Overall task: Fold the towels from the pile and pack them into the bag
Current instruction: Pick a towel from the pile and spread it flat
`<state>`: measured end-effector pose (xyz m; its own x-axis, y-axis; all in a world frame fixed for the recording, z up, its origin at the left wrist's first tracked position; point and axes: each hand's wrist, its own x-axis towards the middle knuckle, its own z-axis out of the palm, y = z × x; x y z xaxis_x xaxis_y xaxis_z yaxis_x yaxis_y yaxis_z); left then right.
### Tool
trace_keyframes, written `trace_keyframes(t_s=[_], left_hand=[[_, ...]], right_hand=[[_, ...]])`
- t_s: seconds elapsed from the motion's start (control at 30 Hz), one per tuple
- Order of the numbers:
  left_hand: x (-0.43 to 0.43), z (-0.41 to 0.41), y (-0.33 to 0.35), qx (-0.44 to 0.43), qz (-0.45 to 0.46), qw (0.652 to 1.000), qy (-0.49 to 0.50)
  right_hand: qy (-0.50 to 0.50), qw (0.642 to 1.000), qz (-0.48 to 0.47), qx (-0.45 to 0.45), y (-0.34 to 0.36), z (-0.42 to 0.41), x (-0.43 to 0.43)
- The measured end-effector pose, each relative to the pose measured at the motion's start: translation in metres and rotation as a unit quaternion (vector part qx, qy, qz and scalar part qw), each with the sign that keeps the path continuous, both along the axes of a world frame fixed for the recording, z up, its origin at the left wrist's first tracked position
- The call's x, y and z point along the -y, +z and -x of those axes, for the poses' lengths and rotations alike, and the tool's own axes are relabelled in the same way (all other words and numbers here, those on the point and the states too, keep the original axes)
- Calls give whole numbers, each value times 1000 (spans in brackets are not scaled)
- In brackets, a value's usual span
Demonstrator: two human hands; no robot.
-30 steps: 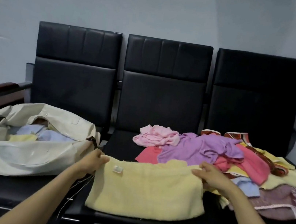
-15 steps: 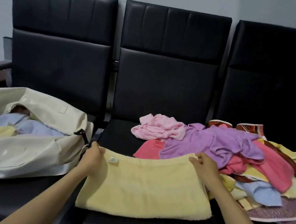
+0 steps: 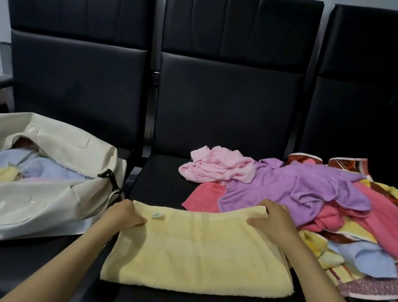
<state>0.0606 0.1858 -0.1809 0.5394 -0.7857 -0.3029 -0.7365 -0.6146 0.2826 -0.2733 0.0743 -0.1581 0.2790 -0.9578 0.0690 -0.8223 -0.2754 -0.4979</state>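
So the pale yellow terry towel (image 3: 193,248) is lying folded flat on the near part of the middle black padded seat (image 3: 162,184). My left hand (image 3: 126,215) has its fingers curled on the towel's far left corner, and my right hand (image 3: 272,221) grips the far right corner, thumb on top. The cream leather-look bag (image 3: 29,208) sits unzipped on the left seat with light blue and yellow towels (image 3: 43,169) inside. The messy pile of pink, purple and patterned towels (image 3: 314,201) is on the right, just behind the right hand.

Left hand (image 3: 123,215) and right hand (image 3: 276,220) forward, well apart, fingers curled.
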Motion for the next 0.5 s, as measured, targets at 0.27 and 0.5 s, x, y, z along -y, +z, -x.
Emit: trace_keyframes(t_s=[0.27, 0.5], left_hand=[[-2, 9, 7, -98, 192, 976, 32], [-12, 13, 0, -109, 174, 979, -3]], right_hand=[[-34, 993, 109, 28, 1, 1, 1], [19, 966, 246, -72, -19, -18, -12]])
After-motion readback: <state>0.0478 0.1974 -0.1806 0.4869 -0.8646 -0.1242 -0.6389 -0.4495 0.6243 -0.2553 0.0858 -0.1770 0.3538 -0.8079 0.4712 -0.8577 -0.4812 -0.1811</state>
